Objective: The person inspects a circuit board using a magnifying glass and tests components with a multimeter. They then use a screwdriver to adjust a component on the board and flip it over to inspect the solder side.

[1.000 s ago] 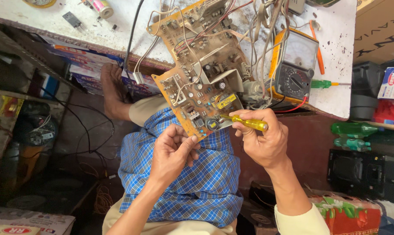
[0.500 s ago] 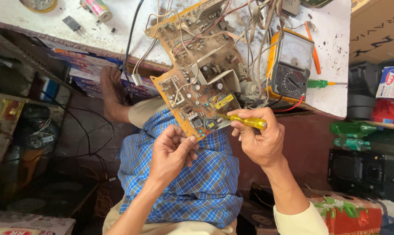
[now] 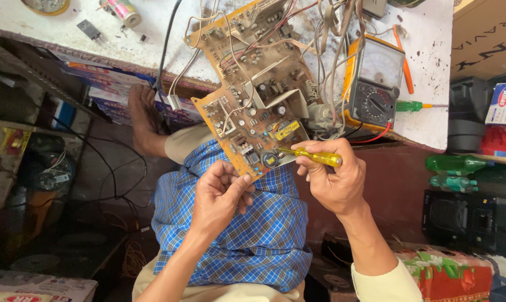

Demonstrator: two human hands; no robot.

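Yellow-handled screwdriver is pinched in the right hand, tip against the orange circuit board. Left hand, fingers curled, grip pinching the board's lower corner.

We have little room at the near edge of the white surface: the tan circuit board overhangs it toward our lap, and our left hand and right hand, its grip closed round the yellow screwdriver, fill the gap below the board. A tangle of wires rises over the board's far side and drapes across the yellow meter, blocking any pass between them. Right of the meter, a green screwdriver and an orange tool lie across an otherwise bare strip. Left of the board, a black cable crosses the surface; beyond it we see open room around a small black part.
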